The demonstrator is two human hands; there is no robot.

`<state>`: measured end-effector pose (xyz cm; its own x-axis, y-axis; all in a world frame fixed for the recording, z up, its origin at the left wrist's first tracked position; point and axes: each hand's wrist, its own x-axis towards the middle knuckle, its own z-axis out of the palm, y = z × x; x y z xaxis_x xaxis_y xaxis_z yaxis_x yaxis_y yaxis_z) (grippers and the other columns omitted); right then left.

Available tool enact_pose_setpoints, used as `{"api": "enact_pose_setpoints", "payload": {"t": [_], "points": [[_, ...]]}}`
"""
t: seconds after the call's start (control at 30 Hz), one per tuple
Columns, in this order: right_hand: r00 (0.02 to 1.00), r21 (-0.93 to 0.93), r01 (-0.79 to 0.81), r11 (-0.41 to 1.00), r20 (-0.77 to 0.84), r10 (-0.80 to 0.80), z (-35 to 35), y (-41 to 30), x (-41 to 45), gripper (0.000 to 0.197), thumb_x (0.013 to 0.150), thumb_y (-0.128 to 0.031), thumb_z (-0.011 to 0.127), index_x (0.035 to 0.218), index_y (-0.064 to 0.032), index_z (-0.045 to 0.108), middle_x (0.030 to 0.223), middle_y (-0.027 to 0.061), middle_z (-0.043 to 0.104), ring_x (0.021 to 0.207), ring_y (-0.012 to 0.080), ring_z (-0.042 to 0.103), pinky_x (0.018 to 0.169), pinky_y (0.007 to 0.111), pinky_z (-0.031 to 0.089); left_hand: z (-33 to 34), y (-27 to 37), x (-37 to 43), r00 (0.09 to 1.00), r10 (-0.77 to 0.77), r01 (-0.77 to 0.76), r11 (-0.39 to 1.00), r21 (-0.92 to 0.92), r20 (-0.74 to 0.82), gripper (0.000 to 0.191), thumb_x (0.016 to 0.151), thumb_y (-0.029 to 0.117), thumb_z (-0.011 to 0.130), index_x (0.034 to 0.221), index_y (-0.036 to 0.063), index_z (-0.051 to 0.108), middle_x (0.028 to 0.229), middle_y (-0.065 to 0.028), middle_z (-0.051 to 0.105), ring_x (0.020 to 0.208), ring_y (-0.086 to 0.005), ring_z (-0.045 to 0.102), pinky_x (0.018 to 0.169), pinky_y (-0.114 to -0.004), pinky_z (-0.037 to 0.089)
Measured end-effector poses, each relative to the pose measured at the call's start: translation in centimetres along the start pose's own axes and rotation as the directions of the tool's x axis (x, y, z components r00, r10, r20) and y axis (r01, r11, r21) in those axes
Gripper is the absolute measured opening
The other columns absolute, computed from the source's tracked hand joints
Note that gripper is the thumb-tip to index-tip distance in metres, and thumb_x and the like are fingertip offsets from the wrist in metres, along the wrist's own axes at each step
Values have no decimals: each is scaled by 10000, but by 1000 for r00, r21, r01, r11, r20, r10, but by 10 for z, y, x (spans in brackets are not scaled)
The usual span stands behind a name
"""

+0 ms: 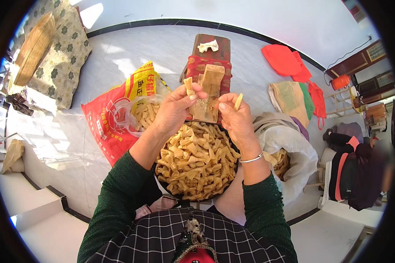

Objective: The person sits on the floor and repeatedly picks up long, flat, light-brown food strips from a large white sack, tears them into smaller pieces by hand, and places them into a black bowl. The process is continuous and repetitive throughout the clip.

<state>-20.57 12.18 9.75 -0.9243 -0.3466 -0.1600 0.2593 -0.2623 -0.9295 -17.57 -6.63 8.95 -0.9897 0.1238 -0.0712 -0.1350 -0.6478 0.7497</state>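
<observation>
My left hand (pixel 174 107) pinches a tan knotted strip (pixel 188 86) between thumb and fingers, its flared end pointing up. In my right hand (pixel 236 118), which wears a bangle, a narrow strip piece (pixel 238 102) pokes out between the fingers. Both hands are raised above a dark round container (pixel 181 198) heaped with similar knotted strips (pixel 197 157). Just beyond them, a wooden block fixture (pixel 213 79) rests on a red patterned cloth (pixel 192 64) over a wooden bench (pixel 214 54). The strips' material cannot be told for certain.
On the left, a red and yellow printed sack (pixel 110 125) and clear plastic bag hold pale strips (pixel 148 113). A white sack (pixel 293 157) with more strips stands right. Crumpled white cloth (pixel 208 46) lies on the bench. Red bags (pixel 279 60) lie farther right; a person (pixel 358 171) sits nearby.
</observation>
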Motion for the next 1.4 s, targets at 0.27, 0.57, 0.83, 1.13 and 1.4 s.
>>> {"api": "enact_pose_setpoints", "payload": {"t": [0.27,0.57,0.83,1.13,1.4], "points": [[977,22,-144,989,163,138,-1,10,-2,80,910,-129,598,955,-83,551,786,23,609,458,-4,345,381,164,288,-6,-20,5,999,40,-39,990,-135,2,159,887,30,602,1037,80,612,959,-9,608,890,-130,590,814,-315,498],[969,216,-226,950,145,198,-2,7,-3,97,854,-32,639,871,-80,556,658,-56,488,456,5,356,388,168,297,-1,-22,3,996,55,-60,996,-66,-76,166,854,-25,628,987,73,613,871,9,613,806,-99,596,738,-258,501],[994,-213,79,974,-58,-93,0,16,3,77,822,37,634,825,-27,592,698,-38,550,560,19,456,469,191,353,-4,-19,6,981,131,-55,894,444,-142,165,792,-23,700,905,68,620,808,29,599,650,-31,534,560,-176,436],[979,-339,110,934,-128,-161,-4,38,16,54,789,51,627,811,1,619,682,-34,557,587,31,468,513,209,386,-10,-23,10,948,283,-77,650,756,-147,147,762,-1,718,879,24,632,802,0,601,572,-52,544,483,-213,445],[980,-411,96,907,-122,-159,-7,50,27,43,768,38,623,779,-3,616,652,-31,555,578,37,464,507,225,387,-13,-23,11,949,222,74,531,844,-223,151,721,20,744,847,14,660,760,0,629,672,-65,563,617,-226,478]]}}
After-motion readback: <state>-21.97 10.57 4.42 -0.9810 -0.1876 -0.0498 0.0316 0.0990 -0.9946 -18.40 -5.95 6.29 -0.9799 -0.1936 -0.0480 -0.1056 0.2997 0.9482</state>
